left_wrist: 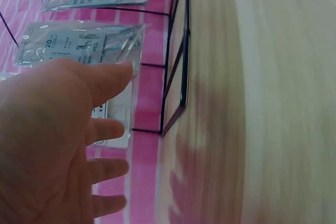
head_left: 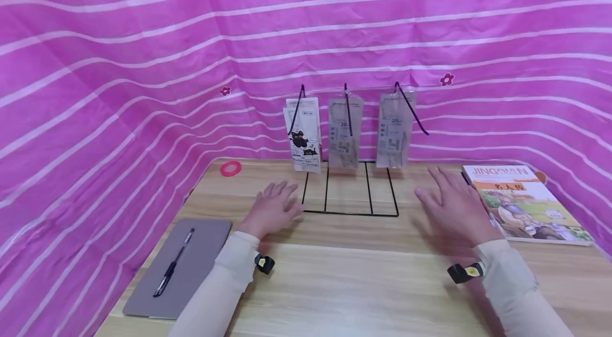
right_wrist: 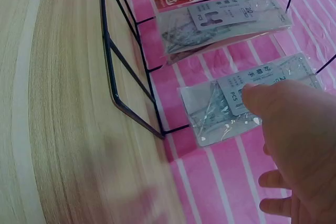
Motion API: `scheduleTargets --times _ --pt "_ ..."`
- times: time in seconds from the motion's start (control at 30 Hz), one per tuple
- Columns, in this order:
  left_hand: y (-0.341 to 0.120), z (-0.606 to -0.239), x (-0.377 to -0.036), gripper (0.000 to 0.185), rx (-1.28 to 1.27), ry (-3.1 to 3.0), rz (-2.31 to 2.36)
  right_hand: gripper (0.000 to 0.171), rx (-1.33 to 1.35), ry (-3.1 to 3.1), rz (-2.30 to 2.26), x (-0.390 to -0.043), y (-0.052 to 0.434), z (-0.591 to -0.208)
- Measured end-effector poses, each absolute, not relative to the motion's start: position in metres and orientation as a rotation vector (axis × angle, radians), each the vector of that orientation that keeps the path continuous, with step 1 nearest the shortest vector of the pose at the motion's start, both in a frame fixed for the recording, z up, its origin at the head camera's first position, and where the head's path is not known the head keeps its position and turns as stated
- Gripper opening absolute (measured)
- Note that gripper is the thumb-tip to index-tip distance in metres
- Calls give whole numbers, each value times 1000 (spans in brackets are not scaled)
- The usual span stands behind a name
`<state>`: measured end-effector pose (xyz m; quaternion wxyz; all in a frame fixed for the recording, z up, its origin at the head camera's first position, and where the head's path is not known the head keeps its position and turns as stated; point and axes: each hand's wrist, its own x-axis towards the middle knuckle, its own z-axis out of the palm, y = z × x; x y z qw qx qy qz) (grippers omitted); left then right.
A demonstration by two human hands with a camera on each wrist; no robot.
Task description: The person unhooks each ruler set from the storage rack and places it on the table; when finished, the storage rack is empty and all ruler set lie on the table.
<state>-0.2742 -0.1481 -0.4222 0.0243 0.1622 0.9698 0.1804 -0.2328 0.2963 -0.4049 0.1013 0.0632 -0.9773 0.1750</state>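
Flanking wire rack [head_left: 351,213]: left grip [head_left: 272,209], right grip [head_left: 456,209], both spread | packets [head_left: 340,153] hang beyond | book [head_left: 530,204] right, notebook [head_left: 201,252] left

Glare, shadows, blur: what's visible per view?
Head: pale sheen on the near desk, soft shadow beside the right hand, small print on the middle packet unreadable; left wrist: soft-edged shadow on the desk beyond the left hand; right wrist: bright glints on the clear packet nearest the hand, diffuse desk shadow.
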Motion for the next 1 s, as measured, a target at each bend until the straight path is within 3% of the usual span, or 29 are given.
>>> scheduleTargets --times 0.23,0.47,1.0 --pt "-133 -434 -294 69 585 2899 710 72 267 -2764 790 -235 305 -409" --pt "-137 -445 -296 65 546 2853 736 52 372 -2580 1071 -257 298 -405" --pt "-136 -455 -295 54 543 2885 793 46 387 -2407 1378 -331 275 -379"
